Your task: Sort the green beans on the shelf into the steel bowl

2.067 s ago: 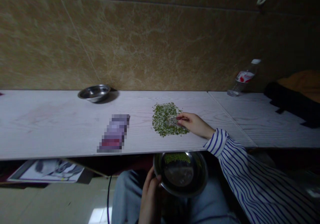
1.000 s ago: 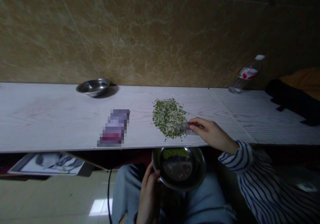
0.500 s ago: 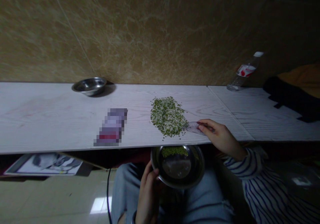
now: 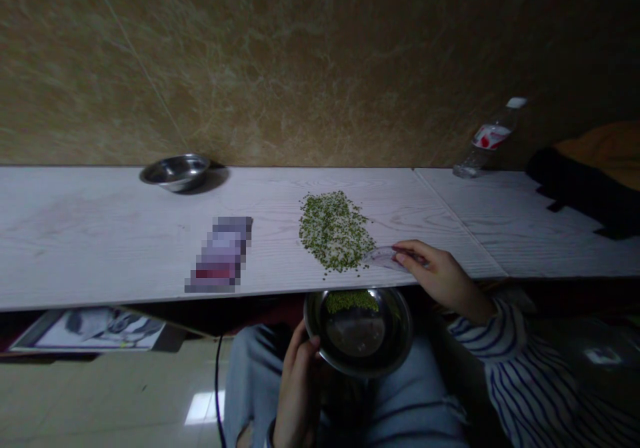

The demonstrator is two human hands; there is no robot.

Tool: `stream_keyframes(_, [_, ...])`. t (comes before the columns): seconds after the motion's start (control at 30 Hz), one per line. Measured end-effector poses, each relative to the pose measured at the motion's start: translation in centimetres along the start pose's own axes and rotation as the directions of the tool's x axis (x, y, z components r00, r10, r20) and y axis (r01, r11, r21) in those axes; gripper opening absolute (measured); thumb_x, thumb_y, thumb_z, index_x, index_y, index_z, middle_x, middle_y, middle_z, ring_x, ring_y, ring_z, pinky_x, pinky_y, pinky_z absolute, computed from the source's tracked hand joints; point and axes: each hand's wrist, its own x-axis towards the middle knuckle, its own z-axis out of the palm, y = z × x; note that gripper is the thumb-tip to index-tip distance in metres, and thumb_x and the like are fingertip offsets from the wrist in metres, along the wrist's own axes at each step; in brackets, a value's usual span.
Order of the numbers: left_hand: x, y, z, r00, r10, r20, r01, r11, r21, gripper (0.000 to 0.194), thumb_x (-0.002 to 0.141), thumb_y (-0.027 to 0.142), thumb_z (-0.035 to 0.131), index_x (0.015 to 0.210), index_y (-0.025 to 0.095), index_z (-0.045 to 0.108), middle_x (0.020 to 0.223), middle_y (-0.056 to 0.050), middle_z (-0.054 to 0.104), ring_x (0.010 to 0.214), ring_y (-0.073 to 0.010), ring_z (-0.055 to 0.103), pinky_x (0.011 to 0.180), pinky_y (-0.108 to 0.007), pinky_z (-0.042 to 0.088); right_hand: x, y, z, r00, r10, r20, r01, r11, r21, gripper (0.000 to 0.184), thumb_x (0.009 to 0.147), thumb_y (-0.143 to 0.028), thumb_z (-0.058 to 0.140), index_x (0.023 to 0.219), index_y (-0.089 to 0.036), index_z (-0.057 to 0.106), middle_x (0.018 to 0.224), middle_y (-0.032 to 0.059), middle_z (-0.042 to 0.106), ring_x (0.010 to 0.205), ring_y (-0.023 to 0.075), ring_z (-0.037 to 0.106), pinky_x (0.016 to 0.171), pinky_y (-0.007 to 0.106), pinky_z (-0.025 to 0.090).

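Observation:
Small green mung beans (image 4: 330,228) lie spread in a patch on the white wood-grain table (image 4: 100,248). My right hand (image 4: 435,271) pinches a thin, clear plastic piece (image 4: 381,257) with a curved edge, its tip touching the patch's lower right side. Its exact kind is hard to make out. Below the table's front edge, my left hand (image 4: 299,375) grips the left rim of a steel bowl (image 4: 357,361), tilted above my lap. More green beans (image 4: 353,301) are gathered at the bowl's far side, partly under the table edge.
A second steel bowl (image 4: 175,173) stands by the wall at the back left. A pixelated flat object (image 4: 219,255) lies left of the beans. At the back right are a clear plastic bottle (image 4: 483,141) and a dark and orange cloth item (image 4: 590,175).
The plastic piece has shifted very slightly left at the edge of the beans. The view has tilted a little; both hands keep their holds.

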Motion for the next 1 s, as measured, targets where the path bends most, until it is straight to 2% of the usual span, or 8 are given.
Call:
stream_keyframes(0.3, [0.2, -0.3, -0.1, 1.000, 0.006, -0.003, -0.006, 1.000, -0.003, 0.059, 0.078, 0.035, 0.071, 0.135, 0.023, 0.061, 0.124, -0.011, 0.073, 0.118, -0.0335, 0.064, 0.096, -0.043, 0.051, -0.3, -0.1, 0.4, 0.999, -0.001, 0.053, -0.001, 1.000, 0.022, 0.023, 0.091, -0.034, 0.056, 0.104, -0.023, 0.071, 0.100, 0.0052, 0.078, 0.092, 0.0233, 0.073, 0.079, 0.034, 0.059])
stream_keyframes(0.57, [0.3, -0.4, -0.3, 1.000, 0.011, -0.006, -0.011, 1.000, 0.023, 0.058, 0.078, 0.039, 0.071, 0.133, 0.023, 0.064, 0.128, -0.011, 0.071, 0.119, -0.0341, 0.064, 0.096, -0.043, 0.051, -0.4, -0.4, 0.2, 0.999, -0.004, 0.034, 0.004, 1.000, 0.006, 0.023, 0.090, -0.033, 0.056, 0.103, -0.023, 0.071, 0.099, 0.0055, 0.079, 0.089, 0.0231, 0.073, 0.080, 0.034, 0.059])
stream_keyframes(0.73, [0.2, -0.5, -0.5, 1.000, 0.001, 0.016, -0.001, 0.999, 0.036, 0.058, 0.080, 0.039, 0.069, 0.136, 0.024, 0.060, 0.132, -0.010, 0.069, 0.123, -0.0337, 0.061, 0.096, -0.042, 0.051, -0.8, 0.2, -0.1, 1.000, 0.012, 0.007, -0.012, 1.000, -0.002, 0.023, 0.089, -0.034, 0.058, 0.103, -0.022, 0.072, 0.097, 0.0059, 0.078, 0.088, 0.0237, 0.073, 0.077, 0.034, 0.060])
stream_keyframes(1.0, [0.2, -0.6, -0.3, 1.000, 0.007, 0.014, -0.008, 0.999, 0.035, 0.054, 0.079, 0.038, 0.070, 0.131, 0.025, 0.064, 0.130, -0.010, 0.070, 0.120, -0.0333, 0.063, 0.098, -0.043, 0.050, -1.3, 0.8, -0.2, 1.000, 0.014, -0.020, -0.014, 1.000, 0.000, 0.024, 0.090, -0.035, 0.058, 0.105, -0.023, 0.072, 0.099, 0.0061, 0.078, 0.090, 0.0237, 0.073, 0.079, 0.034, 0.060])
